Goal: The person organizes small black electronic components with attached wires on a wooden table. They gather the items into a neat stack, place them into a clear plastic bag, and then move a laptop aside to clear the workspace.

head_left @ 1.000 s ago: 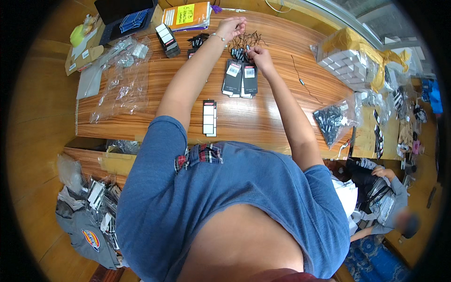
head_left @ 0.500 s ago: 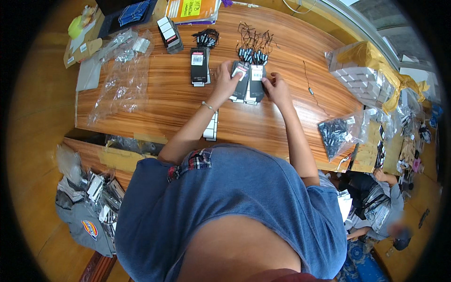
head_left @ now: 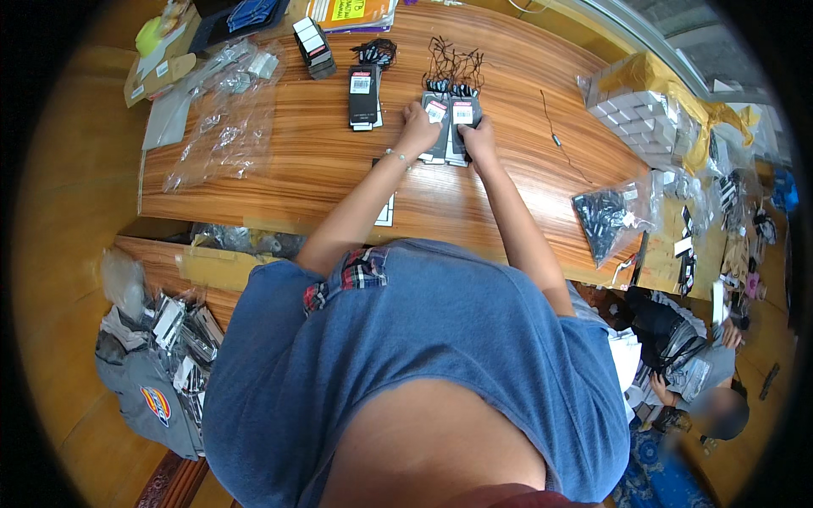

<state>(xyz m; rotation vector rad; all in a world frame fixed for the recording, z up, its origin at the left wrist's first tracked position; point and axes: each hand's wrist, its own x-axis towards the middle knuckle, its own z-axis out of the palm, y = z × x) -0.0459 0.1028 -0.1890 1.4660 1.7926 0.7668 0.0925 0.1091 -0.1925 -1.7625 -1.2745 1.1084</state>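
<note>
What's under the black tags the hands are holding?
White edges stick out beneath the black tags. The tags, left hand and right hand cover the rest, so I can't see it.

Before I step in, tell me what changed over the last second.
The left hand came toward the body from near the black cords and now holds the left tag stack. The right hand let go of the cords and moved down to hold the right tag stack. The loose cord and plastic bag stayed put.
</note>
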